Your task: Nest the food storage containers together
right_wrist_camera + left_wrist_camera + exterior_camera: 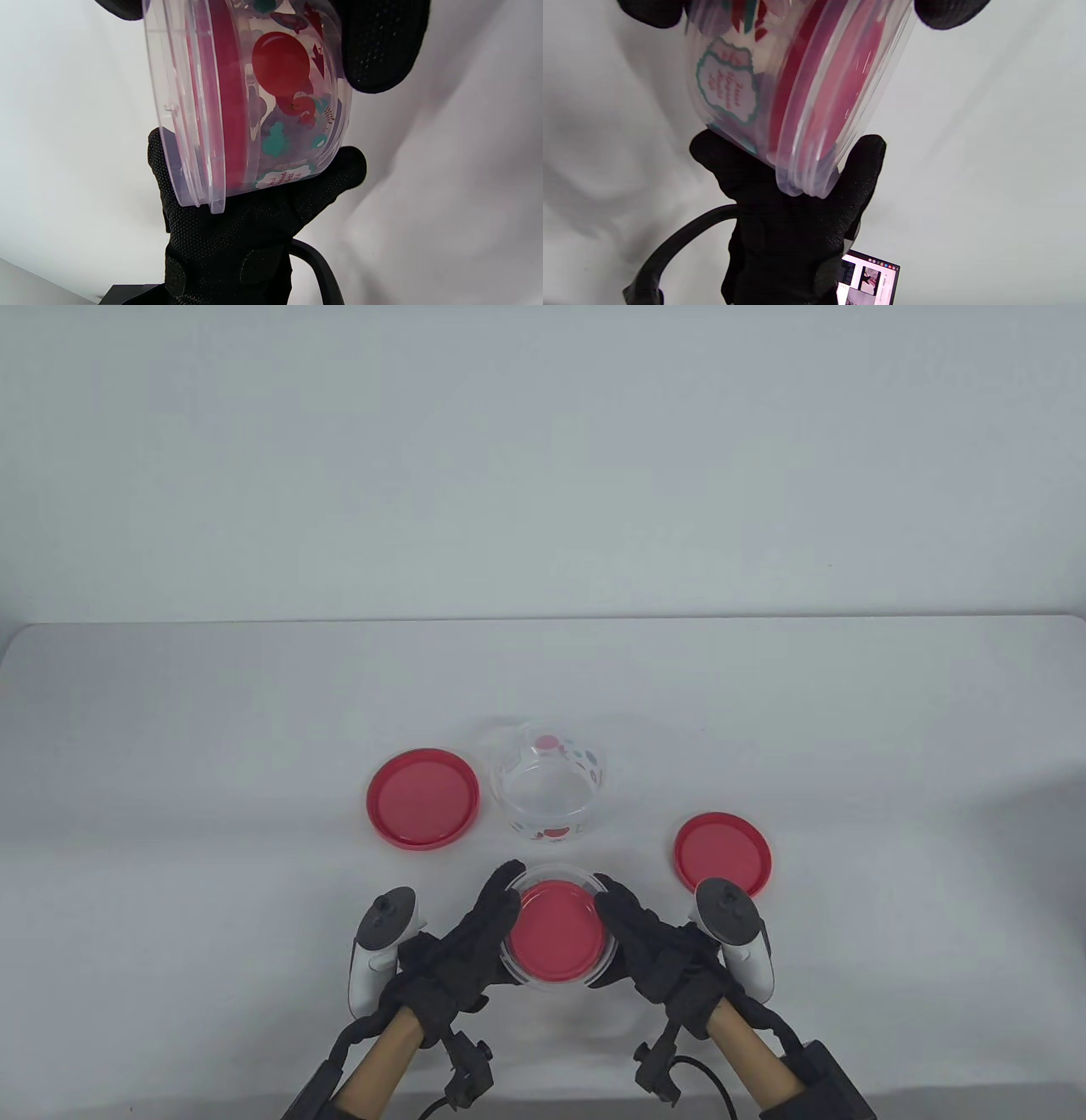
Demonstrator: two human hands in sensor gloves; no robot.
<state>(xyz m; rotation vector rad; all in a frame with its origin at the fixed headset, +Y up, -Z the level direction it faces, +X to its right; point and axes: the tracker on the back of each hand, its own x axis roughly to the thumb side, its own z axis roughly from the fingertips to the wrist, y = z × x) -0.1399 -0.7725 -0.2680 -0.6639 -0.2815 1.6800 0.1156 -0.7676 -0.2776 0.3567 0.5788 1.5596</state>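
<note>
A clear printed container (557, 937) with a red lid (556, 931) lying inside it is held near the table's front between both hands. My left hand (475, 933) grips its left side and my right hand (645, 937) grips its right side. The wrist views show the container close up (797, 84) (254, 106), with the opposite hand's glove behind it. A second clear container (551, 793) with red and teal prints stands open on the table behind.
A large red lid (422, 796) lies flat left of the open container. A smaller red lid (723, 853) lies flat at the right, just beyond my right hand's tracker. White cloth covers the table (254, 712).
</note>
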